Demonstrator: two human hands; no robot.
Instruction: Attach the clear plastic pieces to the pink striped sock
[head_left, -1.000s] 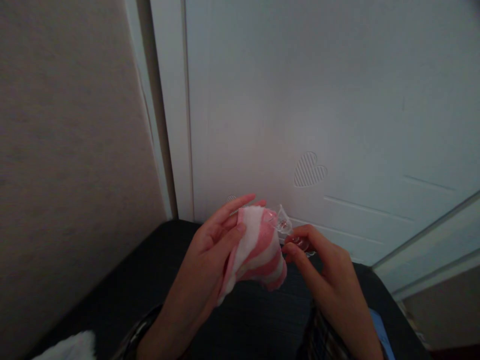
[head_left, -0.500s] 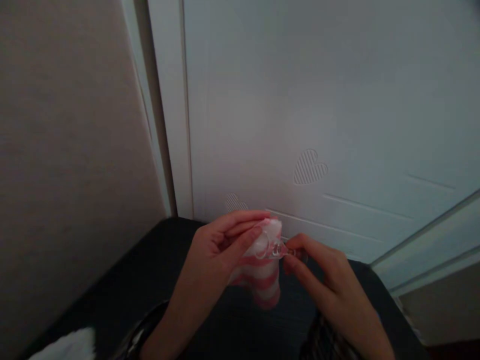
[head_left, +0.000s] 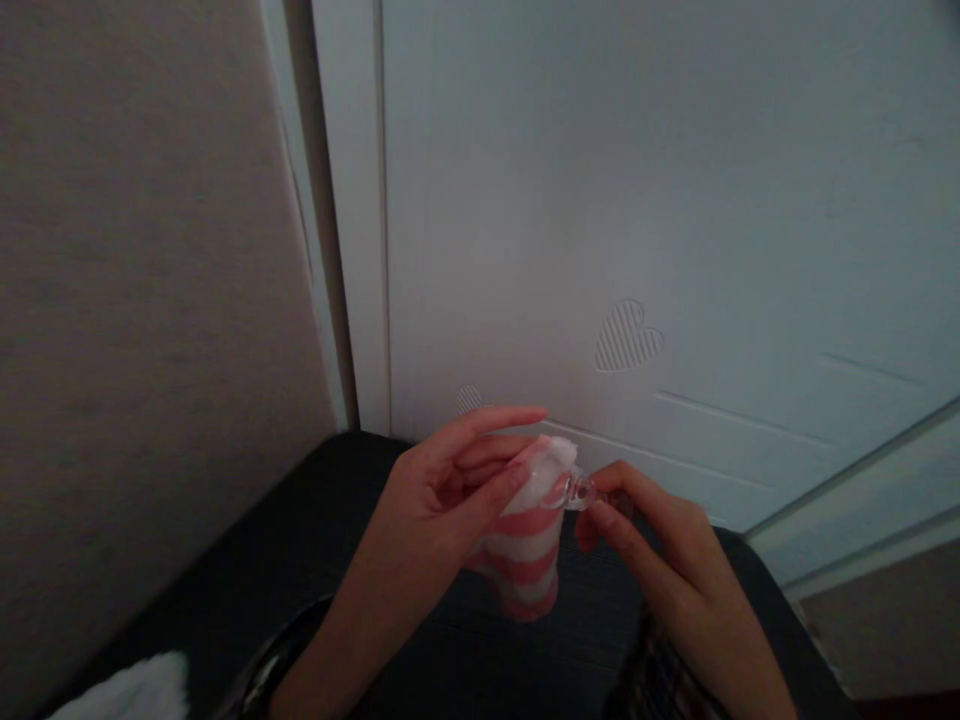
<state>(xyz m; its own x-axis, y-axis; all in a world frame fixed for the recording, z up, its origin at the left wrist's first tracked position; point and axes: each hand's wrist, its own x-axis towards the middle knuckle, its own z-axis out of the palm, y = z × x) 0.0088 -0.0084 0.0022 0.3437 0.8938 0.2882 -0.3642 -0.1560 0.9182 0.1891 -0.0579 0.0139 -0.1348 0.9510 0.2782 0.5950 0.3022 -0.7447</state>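
Note:
A pink-and-white striped sock (head_left: 525, 545) hangs from my left hand (head_left: 442, 500), its upper edge pinched between thumb and fingers, with the index finger stretched out above. Against the sock's right side rests a small clear plastic clip-like piece (head_left: 579, 489) with a rounded end. My right hand (head_left: 656, 540) grips the narrow part of this piece between thumb and forefinger. Its exact kind and the portion inside the fingers cannot be made out.
Below my hands is a dark tabletop (head_left: 465, 650). A white panel (head_left: 637, 200) with embossed hearts rises behind it, and a beige wall (head_left: 150, 250) stands at left. White cloth (head_left: 135, 690) lies at the lower left.
The clear plastic piece and my right hand have shifted slightly right, toward the sock's edge. My left index finger has lifted away from the sock. The view has turned slightly.

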